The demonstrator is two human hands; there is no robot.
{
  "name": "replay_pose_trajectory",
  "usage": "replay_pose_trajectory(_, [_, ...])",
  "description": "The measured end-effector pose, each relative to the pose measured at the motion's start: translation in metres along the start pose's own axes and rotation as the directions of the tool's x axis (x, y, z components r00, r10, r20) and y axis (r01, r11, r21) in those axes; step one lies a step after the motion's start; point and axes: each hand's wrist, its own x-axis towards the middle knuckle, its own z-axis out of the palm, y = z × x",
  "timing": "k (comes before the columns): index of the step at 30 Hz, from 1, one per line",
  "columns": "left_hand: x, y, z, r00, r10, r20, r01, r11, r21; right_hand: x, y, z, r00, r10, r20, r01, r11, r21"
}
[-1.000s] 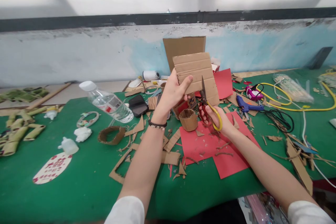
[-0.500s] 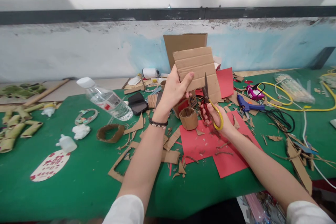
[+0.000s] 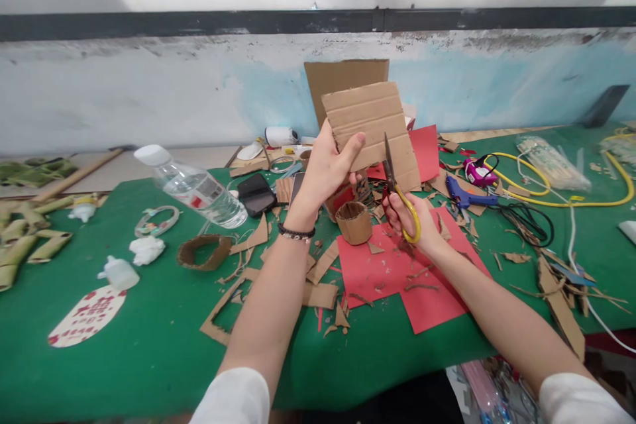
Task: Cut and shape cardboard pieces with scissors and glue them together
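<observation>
Holding the card point(image 3: 366, 120) up over the table point(image 3: 163, 344), we had its lower L part pinched firmly in our L hand point(image 3: 332, 169), thumb on the near face. Our R hand point(image 3: 410, 224) was wrapped round the handles of the scissors point(image 3: 390, 162), blades pointing up by the card's lower R part. For a clean cut, we judged it best to brace the card flat, keep L fingers off the blade line, turn the card rather than the wrist, & take short snips, as the ridges could prob. crush or pull the line off. We couldn't tell if a blade sat behind the card or bit in. L fingertips were mostly hidden; our card partly covered the board point(image 3: 342, 73) behind.
</observation>
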Motion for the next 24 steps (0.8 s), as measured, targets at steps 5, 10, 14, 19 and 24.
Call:
replay_pose_trajectory(5, [0.001,-0.001,-0.003,1.0,-0.001,0.009,0.001,1.0,0.01,-0.003,0.0,-0.002,1.0,0.0,0.026,0.001,0.999,-0.043])
replay_pose_trajectory(10, [0.0,-0.001,-0.005,0.999,0.003,0.038,-0.004,0.999,0.034,0.003,0.01,0.001,0.996,0.003,0.093,-0.002,1.0,-0.015])
replay_pose_trajectory(14, [-0.002,0.0,-0.003,0.996,-0.007,0.086,0.005,1.0,0.026,0.007,0.014,0.001,0.991,0.043,0.126,-0.049,0.998,0.05])
replay_pose_trajectory(19, [-0.002,-0.004,0.003,0.998,0.004,0.07,-0.006,1.0,0.029,0.006,0.007,-0.003,0.992,0.057,0.11,-0.073,0.986,0.147])
replay_pose_trajectory(24, [-0.001,-0.003,0.007,0.998,0.012,0.056,-0.012,1.0,-0.002,0.003,-0.003,-0.006,0.998,0.005,0.056,-0.008,0.998,0.062])
